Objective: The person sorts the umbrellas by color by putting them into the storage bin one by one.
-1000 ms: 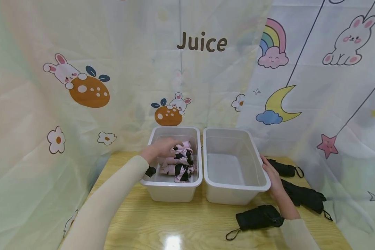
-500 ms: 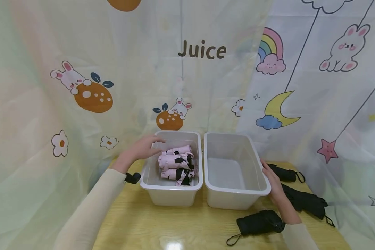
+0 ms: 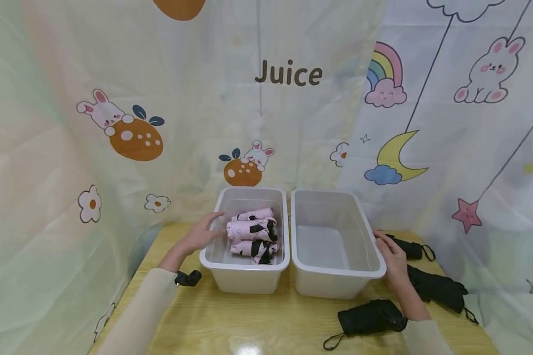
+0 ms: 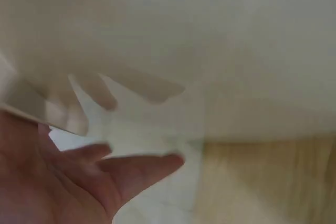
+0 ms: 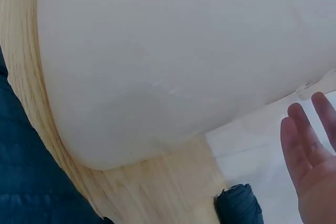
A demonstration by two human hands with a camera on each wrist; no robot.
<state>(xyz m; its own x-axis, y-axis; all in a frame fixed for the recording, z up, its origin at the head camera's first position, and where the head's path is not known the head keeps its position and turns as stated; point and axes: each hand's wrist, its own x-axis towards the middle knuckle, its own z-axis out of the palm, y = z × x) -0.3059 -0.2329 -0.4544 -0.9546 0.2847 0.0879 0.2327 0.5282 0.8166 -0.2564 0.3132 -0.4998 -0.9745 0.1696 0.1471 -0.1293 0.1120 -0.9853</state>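
Observation:
My left hand (image 3: 201,235) is at the left rim of the left white plastic bin (image 3: 244,267), its fingers extended along the outer wall in the left wrist view. Inside that bin lie several rolled pink bundles (image 3: 250,230) with black patches, which look like folded umbrellas. The right white plastic bin (image 3: 337,272) holds nothing visible. Against its right side rests my right hand (image 3: 393,259); in the right wrist view the visible fingers (image 5: 299,140) are straight beside the outer wall. Neither hand grips anything.
Three black folded umbrellas lie on the wooden table (image 3: 248,315): one in front of the right bin (image 3: 366,318), one (image 3: 437,288) right of my right hand, another (image 3: 409,248) farther back. A printed curtain (image 3: 293,123) hangs behind the bins.
My left hand has come out from over the pink bundles, moving left and then down to the left bin's rim. My right hand stays at the right bin's side.

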